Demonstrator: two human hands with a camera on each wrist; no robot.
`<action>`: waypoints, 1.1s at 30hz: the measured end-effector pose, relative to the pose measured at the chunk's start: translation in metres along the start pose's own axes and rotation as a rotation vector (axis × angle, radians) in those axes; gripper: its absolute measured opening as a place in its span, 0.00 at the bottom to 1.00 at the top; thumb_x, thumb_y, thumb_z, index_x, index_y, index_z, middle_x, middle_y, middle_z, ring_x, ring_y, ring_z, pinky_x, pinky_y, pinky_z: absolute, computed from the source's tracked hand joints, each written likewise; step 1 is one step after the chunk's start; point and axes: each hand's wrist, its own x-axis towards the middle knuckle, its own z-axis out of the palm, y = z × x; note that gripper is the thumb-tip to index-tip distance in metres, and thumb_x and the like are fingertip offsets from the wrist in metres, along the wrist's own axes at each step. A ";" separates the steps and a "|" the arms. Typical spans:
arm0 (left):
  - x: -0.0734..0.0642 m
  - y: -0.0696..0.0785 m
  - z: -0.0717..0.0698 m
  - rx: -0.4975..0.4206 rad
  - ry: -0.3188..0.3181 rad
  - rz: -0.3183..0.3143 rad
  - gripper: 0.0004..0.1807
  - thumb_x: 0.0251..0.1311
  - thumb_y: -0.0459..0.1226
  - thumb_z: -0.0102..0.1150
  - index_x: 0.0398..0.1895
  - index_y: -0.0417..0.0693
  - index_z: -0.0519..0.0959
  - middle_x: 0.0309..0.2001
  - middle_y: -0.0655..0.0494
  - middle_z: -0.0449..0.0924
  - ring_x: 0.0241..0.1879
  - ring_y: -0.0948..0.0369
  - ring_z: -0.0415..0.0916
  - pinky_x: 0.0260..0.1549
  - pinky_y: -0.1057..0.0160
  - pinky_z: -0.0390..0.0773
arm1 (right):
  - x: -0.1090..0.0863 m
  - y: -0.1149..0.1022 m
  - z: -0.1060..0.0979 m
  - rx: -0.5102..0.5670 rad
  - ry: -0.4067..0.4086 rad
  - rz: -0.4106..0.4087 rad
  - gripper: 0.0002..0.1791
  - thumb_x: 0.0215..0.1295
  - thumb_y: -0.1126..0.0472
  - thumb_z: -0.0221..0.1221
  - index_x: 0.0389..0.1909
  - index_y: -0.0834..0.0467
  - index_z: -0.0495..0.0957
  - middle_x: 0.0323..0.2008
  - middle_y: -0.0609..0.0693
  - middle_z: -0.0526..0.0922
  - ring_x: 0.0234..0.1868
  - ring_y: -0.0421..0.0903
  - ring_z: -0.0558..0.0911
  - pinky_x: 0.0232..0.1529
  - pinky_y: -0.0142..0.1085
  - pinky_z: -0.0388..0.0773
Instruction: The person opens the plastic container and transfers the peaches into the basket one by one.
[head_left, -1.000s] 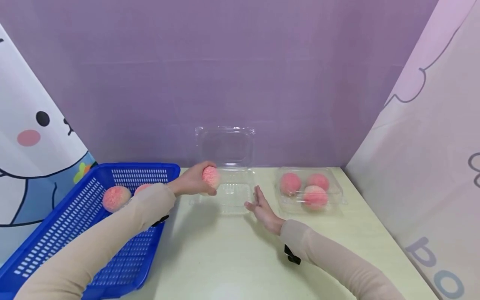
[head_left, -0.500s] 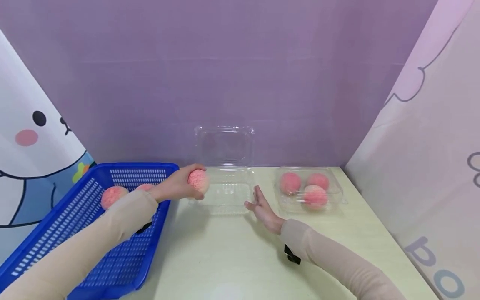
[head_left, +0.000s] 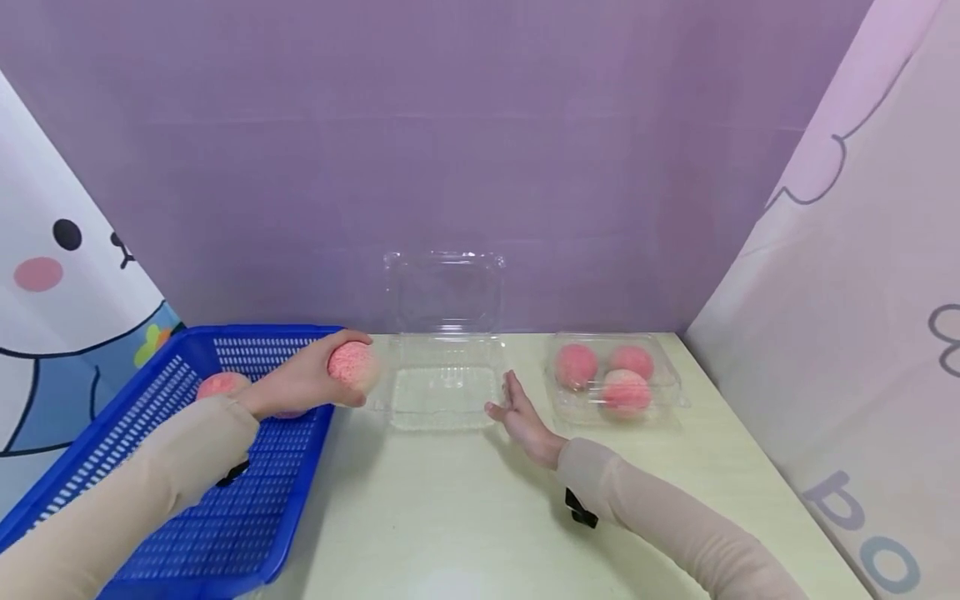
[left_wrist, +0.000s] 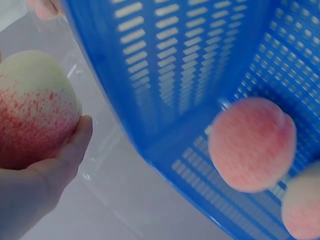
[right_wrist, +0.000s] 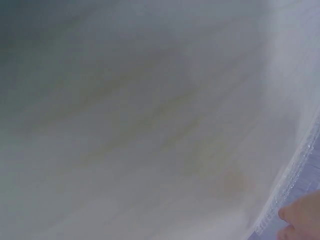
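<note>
My left hand point(head_left: 303, 377) grips a pink-and-cream peach point(head_left: 356, 367), thumb and fingers wrapped round its sides, above the right rim of the blue basket point(head_left: 298, 500). The left wrist view shows that peach point(left_wrist: 35, 110) beside the basket wall, and two peaches point(left_wrist: 252, 145) lying inside. A clear plastic clamshell box point(head_left: 446, 392) stands with its lid raised and no fruit in it. Beside its right side, my right hand point(head_left: 528, 429) is held with fingers extended; whether it touches the box I cannot tell. Cloth fills most of the right wrist view.
To the right, a second clear box point(head_left: 588, 410) contains three peaches under clear plastic. A purple cloth point(head_left: 450, 150) hangs behind the pale table point(head_left: 435, 517), with printed cloths at both sides.
My left hand has moved left with the peach, from over the open clamshell box to the basket's right rim. The right hand has stayed in place.
</note>
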 end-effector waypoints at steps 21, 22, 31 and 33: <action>-0.038 -0.054 -0.039 0.126 0.054 -0.081 0.47 0.44 0.51 0.68 0.65 0.46 0.55 0.58 0.38 0.63 0.53 0.42 0.65 0.45 0.38 0.71 | -0.002 0.000 -0.003 -0.013 0.004 0.005 0.44 0.66 0.63 0.49 0.70 0.58 0.27 0.72 0.54 0.32 0.72 0.55 0.36 0.68 0.53 0.37; -0.039 -0.057 -0.040 0.136 0.051 -0.086 0.47 0.43 0.52 0.68 0.65 0.46 0.56 0.59 0.38 0.63 0.53 0.42 0.65 0.45 0.38 0.71 | -0.002 0.000 -0.003 -0.014 0.005 0.010 0.44 0.66 0.62 0.49 0.70 0.58 0.27 0.72 0.53 0.32 0.72 0.54 0.36 0.69 0.53 0.37; -0.055 -0.094 -0.045 0.124 0.031 -0.098 0.49 0.39 0.51 0.71 0.64 0.44 0.58 0.56 0.36 0.66 0.48 0.45 0.69 0.39 0.45 0.77 | -0.003 -0.002 -0.003 -0.004 -0.002 0.022 0.43 0.68 0.64 0.47 0.70 0.57 0.26 0.72 0.55 0.31 0.72 0.55 0.35 0.69 0.53 0.37; -0.058 -0.101 -0.044 0.127 0.021 -0.107 0.49 0.39 0.50 0.71 0.63 0.43 0.58 0.55 0.36 0.68 0.47 0.46 0.70 0.38 0.46 0.78 | -0.005 -0.003 -0.003 -0.001 0.002 0.026 0.43 0.67 0.63 0.47 0.70 0.57 0.26 0.72 0.55 0.31 0.72 0.55 0.35 0.69 0.53 0.38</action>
